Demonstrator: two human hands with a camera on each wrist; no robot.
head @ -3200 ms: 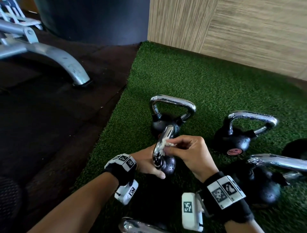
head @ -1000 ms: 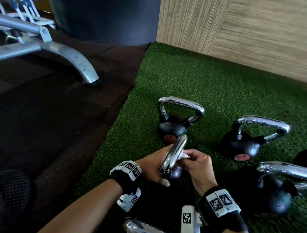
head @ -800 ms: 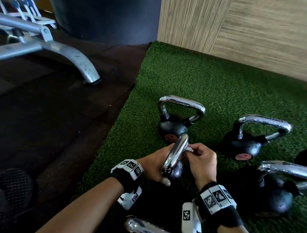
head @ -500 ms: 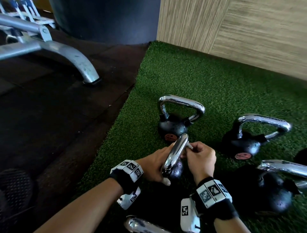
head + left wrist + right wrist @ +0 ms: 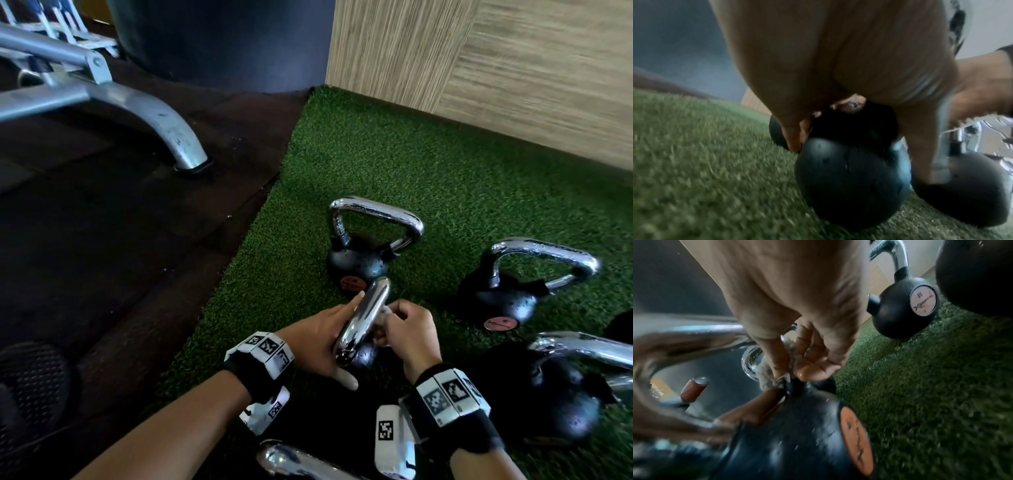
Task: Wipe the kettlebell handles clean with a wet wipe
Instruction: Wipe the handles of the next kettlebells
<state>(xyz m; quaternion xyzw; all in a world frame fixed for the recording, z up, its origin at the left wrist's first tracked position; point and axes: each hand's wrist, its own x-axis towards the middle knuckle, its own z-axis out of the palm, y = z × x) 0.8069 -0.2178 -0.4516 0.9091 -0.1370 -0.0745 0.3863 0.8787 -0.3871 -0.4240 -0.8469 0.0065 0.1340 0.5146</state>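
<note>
A small black kettlebell point(image 5: 851, 178) with an orange label point(image 5: 857, 441) stands tilted on the green turf point(image 5: 411, 164). My left hand point(image 5: 318, 339) grips its chrome handle point(image 5: 366, 318) from the left, thumb underneath, fingers along the bar. My right hand point(image 5: 407, 329) pinches a crumpled white wet wipe point(image 5: 768, 374) and presses it on the right side of that handle, low down near where the bar meets the ball. In the head view the wipe is almost hidden by my fingers.
Two more chrome-handled kettlebells stand just beyond point(image 5: 359, 267) and to the right point(image 5: 503, 298); a bigger one point(image 5: 561, 394) lies at the right edge and another handle point(image 5: 294, 459) near my arms. A grey bench leg point(image 5: 164, 130) stands on dark flooring at left; a wood wall point(image 5: 513, 68) runs behind.
My right hand has turned and slid the wipe from the handle's upper part down its right side. The left hand has kept its hold on the handle.
</note>
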